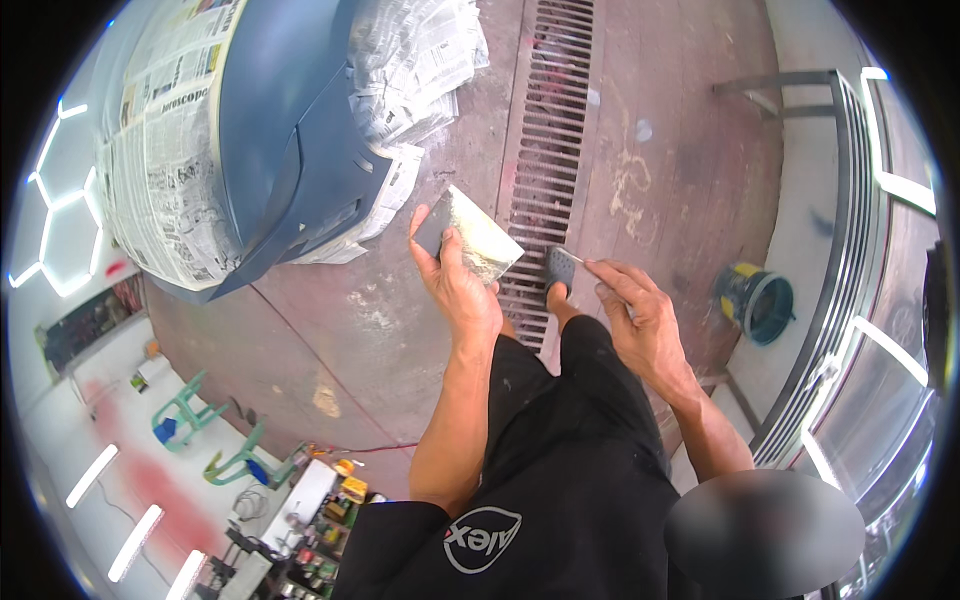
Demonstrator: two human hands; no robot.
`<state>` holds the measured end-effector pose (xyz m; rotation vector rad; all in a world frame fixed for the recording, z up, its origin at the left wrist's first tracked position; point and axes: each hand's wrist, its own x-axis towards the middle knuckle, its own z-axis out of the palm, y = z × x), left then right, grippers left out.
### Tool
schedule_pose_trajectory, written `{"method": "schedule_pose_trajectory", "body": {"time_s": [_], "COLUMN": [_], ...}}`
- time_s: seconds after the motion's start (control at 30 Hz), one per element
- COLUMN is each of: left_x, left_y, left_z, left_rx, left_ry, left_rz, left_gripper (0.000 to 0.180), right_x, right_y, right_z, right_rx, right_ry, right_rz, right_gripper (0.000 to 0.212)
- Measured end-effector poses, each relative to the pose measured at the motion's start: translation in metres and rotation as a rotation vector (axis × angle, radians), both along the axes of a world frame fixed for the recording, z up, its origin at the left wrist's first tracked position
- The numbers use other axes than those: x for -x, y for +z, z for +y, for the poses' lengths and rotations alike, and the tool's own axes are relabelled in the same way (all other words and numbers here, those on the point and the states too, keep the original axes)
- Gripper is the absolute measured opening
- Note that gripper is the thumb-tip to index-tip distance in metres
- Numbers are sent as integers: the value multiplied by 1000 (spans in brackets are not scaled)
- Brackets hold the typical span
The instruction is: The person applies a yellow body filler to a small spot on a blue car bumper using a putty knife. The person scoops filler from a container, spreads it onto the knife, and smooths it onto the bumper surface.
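My left hand [465, 295] is closed around a flat four-sided board [485, 240], its thumb on the upper face. Pale yellow, smeared material covers part of that face, and the side near the fingers is dark grey. To the right, my right hand [640, 310] pinches a thin, light-coloured tool [572, 257] between thumb and fingers; its tip points left toward the board without touching it. The tool appears edge-on, so its kind is unclear. Ahead and left of the board stands a blue-grey vehicle body panel [270, 90], with newspaper [170, 180] masking the area beside it.
More newspaper [415, 70] hangs along the panel's right side. A metal floor grate [550, 130] runs away from my feet. On the right are a dark bucket [768, 305] and a grey metal frame [850, 200]. Green chairs [190, 410] and a cluttered table [320, 540] stand lower left.
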<state>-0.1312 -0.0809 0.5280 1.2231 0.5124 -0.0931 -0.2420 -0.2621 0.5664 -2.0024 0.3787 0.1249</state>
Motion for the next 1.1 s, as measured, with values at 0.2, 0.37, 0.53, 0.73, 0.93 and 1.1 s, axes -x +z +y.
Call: {"method": "schedule_pose_trajectory", "body": {"time_s": [0.2, 0.37, 0.53, 0.73, 0.93, 1.1], "left_x": [32, 61, 79, 115, 186, 289], "left_y": [41, 90, 111, 118, 107, 80], "left_z": [-22, -19, 5, 45, 91, 116], "left_rx": [75, 353, 487, 478, 404, 221], "left_ry": [-71, -157, -86, 38, 190, 160], "left_rz": [-69, -91, -66, -125, -186, -82], "left_gripper": [47, 48, 51, 54, 53, 57], "right_x": [13, 19, 6, 14, 52, 90], "right_y": [12, 27, 41, 52, 49, 28], "right_z": [39, 44, 57, 103, 160, 203], "right_rx": [66, 169, 183, 161, 66, 69], "right_ry": [206, 228, 304, 343, 410, 479], "right_rz": [-401, -570, -646, -710, -694, -539], "right_gripper": [56, 68, 73, 65, 58, 35]}}
